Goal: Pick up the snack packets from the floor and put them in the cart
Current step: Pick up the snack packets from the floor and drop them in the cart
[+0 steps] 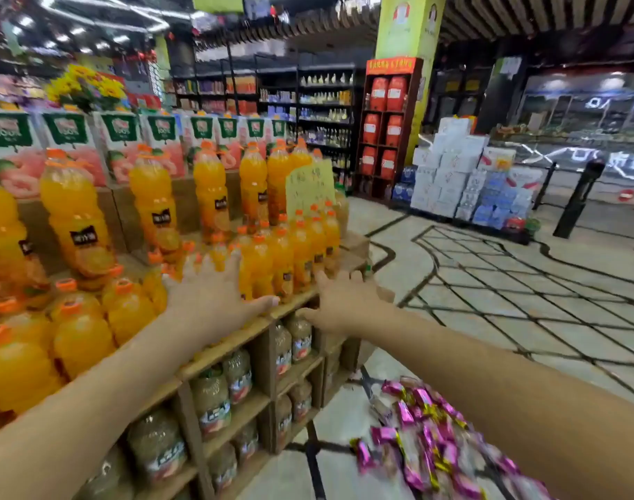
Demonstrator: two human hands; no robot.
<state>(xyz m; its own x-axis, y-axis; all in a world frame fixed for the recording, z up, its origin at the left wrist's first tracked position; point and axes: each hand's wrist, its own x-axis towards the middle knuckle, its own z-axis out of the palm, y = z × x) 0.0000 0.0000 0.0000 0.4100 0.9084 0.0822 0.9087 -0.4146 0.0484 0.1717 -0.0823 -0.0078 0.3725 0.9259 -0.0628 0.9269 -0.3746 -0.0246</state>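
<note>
Blur smears the lower right corner, where the right forearm crosses over the heap of snack packets (423, 438) and hides its far side; the frame edge cuts off the rest. Whether the packets lie on the floor (488, 283) or in some holder cannot be told. A thin dark bar just beside the heap is too unclear to name. Print on the yellow price sign (310, 189) is unreadable.

The room is a supermarket with a pale tiled floor crossed by dark curved lines. On the left stands a wooden display shelf (236, 337): orange drink bottles (153, 200) with orange caps crowd its top, juice cartons (66, 138) line up behind them, and pale drink bottles (211, 402) fill the compartments below. Yellow flowers (88, 84) sit above the cartons. Further back are dark shelves of bottles, a red rack (387, 120) against a green pillar (409, 30), stacked white and blue cases (452, 167) and a black post (579, 196).

The packets are small, with clear middles and shiny magenta ends edged in gold, piled loosely at the bottom right, below the right arm and well apart from both hands.

Both arms reach forward. The left hand (214, 294) has its fingers spread and holds nothing, in front of the orange bottles. The right hand (344, 301) is also spread and holds nothing, near the shelf's top corner.
</note>
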